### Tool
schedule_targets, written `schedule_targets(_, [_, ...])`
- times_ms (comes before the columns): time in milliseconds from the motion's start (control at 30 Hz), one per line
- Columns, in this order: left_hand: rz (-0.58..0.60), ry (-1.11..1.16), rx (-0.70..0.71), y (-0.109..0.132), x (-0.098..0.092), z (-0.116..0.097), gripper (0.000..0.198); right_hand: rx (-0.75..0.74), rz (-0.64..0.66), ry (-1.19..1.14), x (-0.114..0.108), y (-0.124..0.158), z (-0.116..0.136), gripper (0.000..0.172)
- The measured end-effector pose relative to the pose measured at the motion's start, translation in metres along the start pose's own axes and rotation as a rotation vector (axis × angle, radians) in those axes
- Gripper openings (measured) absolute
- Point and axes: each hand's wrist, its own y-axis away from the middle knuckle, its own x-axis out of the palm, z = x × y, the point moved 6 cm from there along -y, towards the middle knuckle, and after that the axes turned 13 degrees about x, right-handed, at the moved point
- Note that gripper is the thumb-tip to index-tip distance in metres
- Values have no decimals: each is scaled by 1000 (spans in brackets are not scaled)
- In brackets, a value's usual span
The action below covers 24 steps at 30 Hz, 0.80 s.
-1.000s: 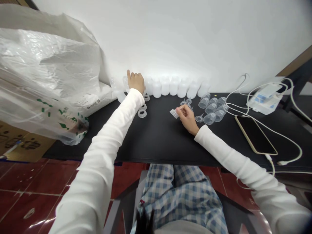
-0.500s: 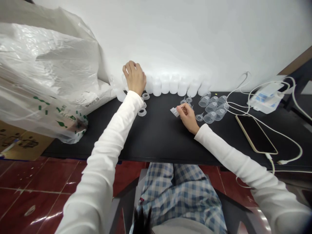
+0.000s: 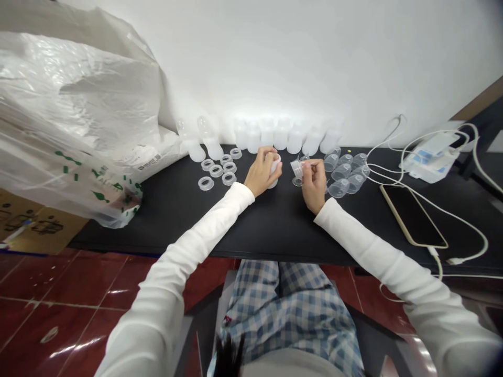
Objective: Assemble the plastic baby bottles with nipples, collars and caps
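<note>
My left hand (image 3: 261, 172) is wrapped round a small white plastic bottle (image 3: 274, 168) above the middle of the black desk. Pinched in my right hand (image 3: 313, 183) is a small whitish slip with faint print (image 3: 296, 167), perhaps a sheet of labels. Under and beside that hand lie a few clear nipples (image 3: 297, 181), partly hidden. Several clear dome caps (image 3: 338, 187) stand to its right. Left of my left hand lie several translucent collar rings (image 3: 206, 183). A row of similar white bottles (image 3: 280, 137) lines the wall, and two bottles with clear domes on top (image 3: 212, 146) stand further left.
A large white plastic bag (image 3: 78, 94) bulges over the desk's left end, above a cardboard box (image 3: 43, 225). To the right lie a phone (image 3: 413, 215), tangled white cables (image 3: 467, 220) and a white-and-blue box (image 3: 428, 157). The black desk's (image 3: 275, 235) front edge runs above my lap.
My left hand has come from the back left to the middle, now with a bottle in it. My right hand has shifted slightly right and up, still pinching the slip.
</note>
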Motion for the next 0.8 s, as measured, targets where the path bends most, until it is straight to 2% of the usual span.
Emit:
schedule_targets(67, [-39,24,-4,3,5,-1,28,-16,-12,0,-2,-1,0,51])
schedule_targets(167, [-69,89,-69,10,13,10,57,-43,-27,35,-5,-4,0,49])
schedule_targets(267, [76,229,-187,19,30,27,73,-97,-29,78,-9,-7,3,45])
schedule_targets(333, [199,319,-223,25,41,33,71,-147,-33,113,-12,-10,8,41])
schedule_targets(400, [251,358,-229,27,44,34,66,-187,-39,154,-14,-13,12,39])
schedule_targets(700, [215,223,-199,18,29,19,71,-140,-32,157,-17,-22,2,47])
schedule_targets(800, [121,184,-193,16,21,21,75,-130,9,129,-16,-24,3,49])
